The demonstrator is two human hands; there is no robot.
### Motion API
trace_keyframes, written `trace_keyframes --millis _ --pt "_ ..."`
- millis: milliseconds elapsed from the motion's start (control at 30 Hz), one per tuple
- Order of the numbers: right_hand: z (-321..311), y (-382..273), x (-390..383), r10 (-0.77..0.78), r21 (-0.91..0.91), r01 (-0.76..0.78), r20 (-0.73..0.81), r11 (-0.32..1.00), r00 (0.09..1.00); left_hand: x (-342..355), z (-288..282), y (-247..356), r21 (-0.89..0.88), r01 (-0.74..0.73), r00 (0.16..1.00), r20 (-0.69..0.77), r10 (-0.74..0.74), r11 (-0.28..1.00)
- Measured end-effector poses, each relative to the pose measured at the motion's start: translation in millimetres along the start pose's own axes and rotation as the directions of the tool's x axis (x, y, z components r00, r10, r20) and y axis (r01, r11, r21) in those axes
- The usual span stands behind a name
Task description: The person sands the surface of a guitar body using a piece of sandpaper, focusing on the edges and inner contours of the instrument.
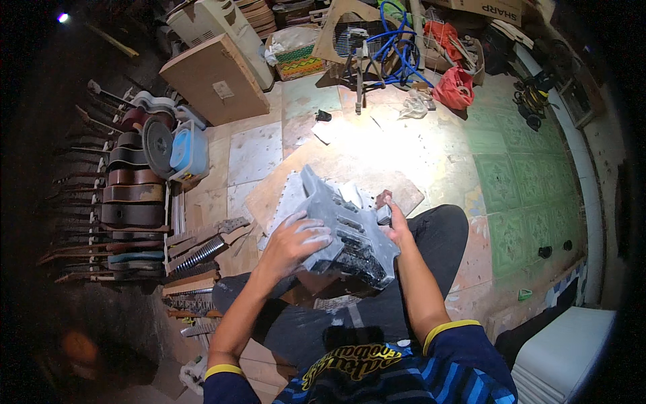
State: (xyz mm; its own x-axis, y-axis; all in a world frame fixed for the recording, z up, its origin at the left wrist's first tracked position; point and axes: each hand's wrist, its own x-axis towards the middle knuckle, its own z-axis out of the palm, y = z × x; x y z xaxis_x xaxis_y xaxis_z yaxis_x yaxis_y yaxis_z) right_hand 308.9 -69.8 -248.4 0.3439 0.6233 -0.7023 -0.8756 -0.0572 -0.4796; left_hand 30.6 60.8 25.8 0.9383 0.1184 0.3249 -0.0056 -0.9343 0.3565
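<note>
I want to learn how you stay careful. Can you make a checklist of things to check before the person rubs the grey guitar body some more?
1. Left hand lies flat on the grey guitar body: ok.
2. Right hand grips the small block against the body's edge: ok.
3. Body propped on the person's lap, tilted: ok.
4. Wooden board on the floor beneath the work: ok.
5. How smooth the body's surface is: cannot tell.
6. Row of guitars at the left stands apart from the work: ok.
</note>
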Motion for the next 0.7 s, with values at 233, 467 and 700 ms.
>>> trace_keyframes --millis 233,467,700 --pt "48 -24 -43 0.128 0.023 -0.138 0.24 0.99 0.962 -12 -47 24 -0.031 0.032 0.978 -0.204 -0.038 0.999" --pt "53 -30 -66 -0.266 0.207 0.277 -0.081 0.938 0.961 -8 -19 16 -0.19 0.419 0.744 -0.489 -0.455 0.888" --pt "98 -56 -173 -0.705 -0.244 0.685 0.007 0.687 0.709 18 1 11 -0.154 0.384 0.831 -0.372 -0.413 0.91"
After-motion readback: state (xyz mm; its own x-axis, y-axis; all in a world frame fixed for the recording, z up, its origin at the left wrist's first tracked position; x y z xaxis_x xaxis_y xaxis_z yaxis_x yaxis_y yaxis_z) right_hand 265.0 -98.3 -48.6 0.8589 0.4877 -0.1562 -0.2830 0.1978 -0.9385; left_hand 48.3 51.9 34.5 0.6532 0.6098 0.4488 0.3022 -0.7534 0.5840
